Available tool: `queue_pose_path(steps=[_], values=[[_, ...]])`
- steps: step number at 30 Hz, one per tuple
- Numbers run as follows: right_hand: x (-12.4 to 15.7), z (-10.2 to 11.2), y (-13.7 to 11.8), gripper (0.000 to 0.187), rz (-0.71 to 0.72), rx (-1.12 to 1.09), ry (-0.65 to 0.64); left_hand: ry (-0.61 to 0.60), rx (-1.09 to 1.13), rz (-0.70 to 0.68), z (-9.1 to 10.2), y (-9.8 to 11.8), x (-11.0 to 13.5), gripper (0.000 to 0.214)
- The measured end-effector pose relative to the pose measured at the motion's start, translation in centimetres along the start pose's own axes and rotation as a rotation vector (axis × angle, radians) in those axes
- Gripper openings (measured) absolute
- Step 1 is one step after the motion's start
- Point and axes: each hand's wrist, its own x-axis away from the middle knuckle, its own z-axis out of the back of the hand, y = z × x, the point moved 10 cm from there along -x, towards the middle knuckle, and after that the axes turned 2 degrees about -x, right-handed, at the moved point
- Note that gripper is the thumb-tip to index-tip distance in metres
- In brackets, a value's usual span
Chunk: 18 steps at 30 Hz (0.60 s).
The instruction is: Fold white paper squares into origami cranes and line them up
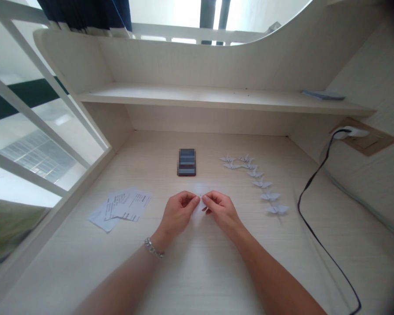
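My left hand (179,212) and my right hand (220,210) meet over the middle of the pale wooden desk (197,271). Both pinch a small piece of white paper (200,202) between thumb and fingertips. The paper is hard to see against the desk. A silver bracelet (153,248) circles my left wrist. To the right, several folded white paper cranes (256,180) lie in a curved row on the desk. A few printed white slips (123,208) lie to the left of my hands.
A dark phone (187,162) lies flat beyond my hands. A black cable (315,201) runs from a wall socket (354,133) down across the right of the desk. A shelf (216,98) spans the back, with a flat bluish thing (321,95) at its right end. White railing (36,122) borders the left.
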Motion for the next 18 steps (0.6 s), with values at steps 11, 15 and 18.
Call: queue_pose_path(steps=[11,15,18], values=[[0.0,0.1,0.1,0.023,0.022,0.049,0.019,-0.065,0.079,0.091,-0.3,-1.0,-0.5,0.026],[-0.1,-0.3,0.8,0.026,-0.037,-0.031,-0.01,-0.039,0.08,0.091,-0.2,-1.2,-0.4,0.024],[0.1,-0.9,0.5,0.024,-0.046,-0.004,-0.077,-0.005,0.118,0.088,0.0,-1.2,-0.3,0.023]])
